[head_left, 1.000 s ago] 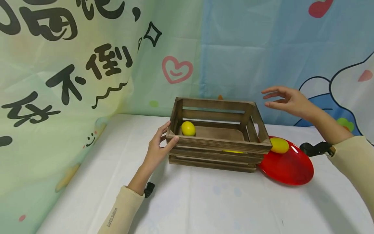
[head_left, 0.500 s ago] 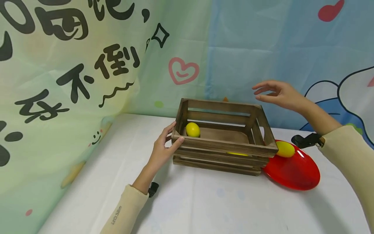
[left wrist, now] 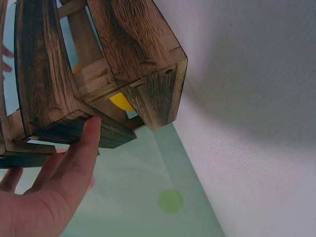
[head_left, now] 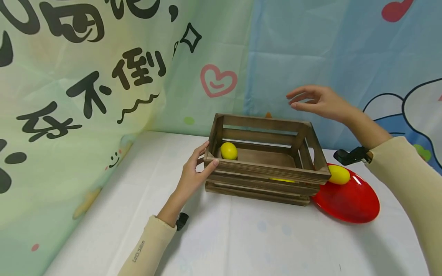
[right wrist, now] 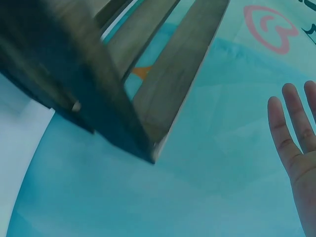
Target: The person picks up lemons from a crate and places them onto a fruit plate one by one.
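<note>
The wooden crate [head_left: 266, 159] sits on the white table [head_left: 241, 237], its back edge close to the hanging cartoon backdrop [head_left: 103, 76] and its right front corner overlapping the rim of the red plate [head_left: 348, 203], so there's little slack behind or to the right, while the table lies wide open in front and to the left. The left hand [head_left: 193, 174] grips the crate's left front corner, thumb pressed along the top slat and fingers curled round the end; the left wrist view shows that thumb [left wrist: 84, 148] flat on the wood. The right hand [head_left: 315, 100] hovers above the crate's back right corner, fingers straight and loosely spread, touching nothing. Count them up: one crate, one plate, three lemons, with one lemon [head_left: 229, 150] in the crate's back left corner, a second [head_left: 281, 179] only peeking through the front slats, and a third [head_left: 339, 174] on the plate just beside the crate. Against a second ago, the right hand has drifted left and a touch higher, in over the crate, and the left hand keeps its same grip.
</note>
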Demonstrator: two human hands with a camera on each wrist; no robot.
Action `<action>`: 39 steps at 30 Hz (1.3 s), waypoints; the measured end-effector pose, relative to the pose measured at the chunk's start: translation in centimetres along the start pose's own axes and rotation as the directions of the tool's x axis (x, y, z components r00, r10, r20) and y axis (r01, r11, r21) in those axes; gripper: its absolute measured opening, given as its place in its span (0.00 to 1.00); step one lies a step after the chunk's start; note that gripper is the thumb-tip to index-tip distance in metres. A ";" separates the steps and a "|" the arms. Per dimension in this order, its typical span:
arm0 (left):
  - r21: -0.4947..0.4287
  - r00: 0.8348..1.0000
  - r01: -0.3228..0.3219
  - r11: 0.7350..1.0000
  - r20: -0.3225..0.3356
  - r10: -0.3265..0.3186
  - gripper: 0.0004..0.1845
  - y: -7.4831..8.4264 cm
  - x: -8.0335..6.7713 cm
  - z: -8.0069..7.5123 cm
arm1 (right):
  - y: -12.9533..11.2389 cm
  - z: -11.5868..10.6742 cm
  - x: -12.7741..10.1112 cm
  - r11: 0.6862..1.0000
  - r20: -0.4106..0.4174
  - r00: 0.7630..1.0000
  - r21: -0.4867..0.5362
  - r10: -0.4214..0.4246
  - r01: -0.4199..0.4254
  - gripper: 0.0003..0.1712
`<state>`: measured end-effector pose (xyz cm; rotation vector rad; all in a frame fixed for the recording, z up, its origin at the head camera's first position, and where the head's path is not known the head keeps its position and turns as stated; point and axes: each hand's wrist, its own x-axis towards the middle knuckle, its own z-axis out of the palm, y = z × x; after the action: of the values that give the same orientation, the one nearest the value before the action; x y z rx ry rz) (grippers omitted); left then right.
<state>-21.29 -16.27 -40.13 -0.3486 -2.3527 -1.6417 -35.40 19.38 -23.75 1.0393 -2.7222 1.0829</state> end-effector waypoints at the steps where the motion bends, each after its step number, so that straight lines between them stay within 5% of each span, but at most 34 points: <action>1: 0.004 1.000 -0.004 1.000 -0.001 0.004 0.33 0.0 0.0 0.0 | -0.1 0.2 0.2 1.000 0.007 1.000 0.004 -0.007 0.006 0.20; 10: -0.008 1.000 0.015 1.000 0.014 -0.014 0.34 1.0 0.1 -0.3 | -0.3 2.1 2.5 0.998 0.056 0.998 0.047 -0.038 0.035 0.20; 26: -0.004 0.999 -0.039 0.999 0.006 0.039 0.35 -0.2 0.5 -0.1 | -1.0 5.8 6.3 0.989 0.170 0.982 0.137 -0.079 0.056 0.18; 33: -0.011 1.000 -0.016 1.000 0.008 0.016 0.33 -0.4 0.3 -0.1 | -0.8 8.0 7.6 0.976 0.352 0.920 0.184 -0.173 0.113 0.17; 39: -0.020 1.000 -0.002 1.000 0.004 0.002 0.34 -0.4 0.1 -0.1 | -0.6 9.7 8.6 0.977 0.529 0.834 0.208 -0.158 0.053 0.19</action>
<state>-21.56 -16.47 -40.43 -0.3586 -2.3395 -1.6658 -39.69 8.10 -28.49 1.7506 -2.9539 1.1890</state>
